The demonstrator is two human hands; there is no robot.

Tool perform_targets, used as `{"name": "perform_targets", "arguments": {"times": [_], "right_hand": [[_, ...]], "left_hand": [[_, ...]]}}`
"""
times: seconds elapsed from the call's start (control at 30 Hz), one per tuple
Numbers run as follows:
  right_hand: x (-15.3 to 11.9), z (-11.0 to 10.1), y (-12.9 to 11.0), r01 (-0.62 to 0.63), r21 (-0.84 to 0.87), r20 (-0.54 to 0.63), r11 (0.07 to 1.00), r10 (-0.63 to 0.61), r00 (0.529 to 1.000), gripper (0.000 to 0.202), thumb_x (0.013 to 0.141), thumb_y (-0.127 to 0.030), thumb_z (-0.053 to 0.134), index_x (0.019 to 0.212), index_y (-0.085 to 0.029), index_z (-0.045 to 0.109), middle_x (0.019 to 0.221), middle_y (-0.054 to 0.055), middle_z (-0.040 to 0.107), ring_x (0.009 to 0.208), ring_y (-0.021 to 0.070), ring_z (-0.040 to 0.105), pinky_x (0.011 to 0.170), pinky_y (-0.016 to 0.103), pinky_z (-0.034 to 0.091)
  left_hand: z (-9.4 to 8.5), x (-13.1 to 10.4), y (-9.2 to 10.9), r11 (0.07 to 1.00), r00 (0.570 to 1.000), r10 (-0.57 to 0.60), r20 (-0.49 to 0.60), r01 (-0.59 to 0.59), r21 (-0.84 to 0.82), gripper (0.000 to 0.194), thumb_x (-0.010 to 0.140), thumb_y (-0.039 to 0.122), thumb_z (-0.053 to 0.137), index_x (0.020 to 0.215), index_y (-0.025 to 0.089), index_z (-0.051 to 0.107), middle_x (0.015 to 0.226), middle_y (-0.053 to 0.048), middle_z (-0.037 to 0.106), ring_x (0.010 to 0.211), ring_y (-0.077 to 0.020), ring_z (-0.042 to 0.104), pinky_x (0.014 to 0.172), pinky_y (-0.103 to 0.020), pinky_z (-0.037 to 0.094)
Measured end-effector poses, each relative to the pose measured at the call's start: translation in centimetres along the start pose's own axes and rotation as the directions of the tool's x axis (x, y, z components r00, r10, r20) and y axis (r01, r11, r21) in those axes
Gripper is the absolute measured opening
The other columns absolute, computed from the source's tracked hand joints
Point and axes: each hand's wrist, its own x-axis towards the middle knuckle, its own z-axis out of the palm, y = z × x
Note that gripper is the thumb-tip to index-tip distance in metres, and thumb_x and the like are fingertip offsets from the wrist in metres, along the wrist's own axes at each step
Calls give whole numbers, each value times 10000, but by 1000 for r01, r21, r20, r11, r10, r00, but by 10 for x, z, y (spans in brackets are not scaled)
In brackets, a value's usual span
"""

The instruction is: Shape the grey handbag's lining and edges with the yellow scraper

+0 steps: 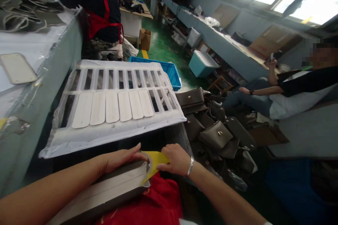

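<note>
A long grey panel [111,191] lies across the person's lap at the bottom centre of the frame, over a red apron [155,204]. Its long axis runs from the lower left up toward the centre, and its far end points to the upper right, where it meets a yellow tool [154,163].

The left hand [120,160] lies flat on the panel's far end, palm down, forearm coming in from the lower left; its fingers [138,154] are held together and stretched toward the yellow tool, the tips touching it. The right hand [176,160] comes in from the lower right, wrist bent, a bracelet [190,166] on it; its fingers are curled and pinching the tool's right edge.

Above the hands, a white slotted rack [113,103] holds pale strips side by side. To the right lies a heap of brown bags [213,126]. A grey bench [26,77] fills the left. One person in a red apron stands at upper left; another sits at right.
</note>
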Motion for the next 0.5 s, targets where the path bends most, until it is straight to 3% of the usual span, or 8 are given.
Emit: {"name": "perform_targets", "arguments": {"times": [0.1, 0.27, 0.33, 0.4, 0.5], "right_hand": [[11, -7, -5, 26, -42, -22, 999, -27, 999, 521, 835, -629, 370, 891, -154, 576, 852, 72, 578, 824, 207, 519, 727, 327, 329], [37, -16, -18, 90, -81, -24, 993, -92, 995, 314, 896, -392, 381, 865, -177, 607, 842, 62, 585, 816, 201, 518, 714, 332, 337], [45, -17, -24, 78, -84, -8, 993, -79, 997, 358, 892, -438, 375, 881, -181, 623, 843, 76, 588, 830, 224, 524, 726, 353, 350], [45, -20, -27, 54, -25, 40, 998, -53, 998, 483, 844, -581, 392, 973, -178, 625, 882, 101, 588, 857, 257, 532, 753, 381, 373], [28, -31, -23, 38, 231, 198, 972, -86, 976, 806, 688, -714, 512, 1263, -151, 464, 1074, 140, 552, 962, 286, 527, 824, 385, 403]], "left_hand": [[-2, 9, -9, 983, 998, -25, -64, 12, -186, 776, 779, 738, 184, 1063, 157, 612, 947, -62, 677, 855, -196, 605, 796, -289, 440], [-10, 14, -17, 959, 985, -71, -156, 24, -283, 727, 777, 717, 279, 1215, 178, 495, 955, -66, 682, 845, -210, 617, 761, -315, 447], [-10, 12, -16, 975, 981, -74, -181, 33, -221, 667, 788, 681, 328, 1160, 175, 553, 956, -60, 682, 890, -226, 608, 791, -324, 440], [-11, 10, -14, 998, 969, -54, -240, 41, -57, 591, 788, 637, 396, 1053, 163, 627, 963, -56, 683, 915, -237, 594, 815, -323, 430], [-11, 5, -9, 968, 964, 32, -264, 36, 248, 497, 801, 577, 431, 954, 171, 675, 952, -36, 685, 915, -238, 581, 824, -314, 419]]}}
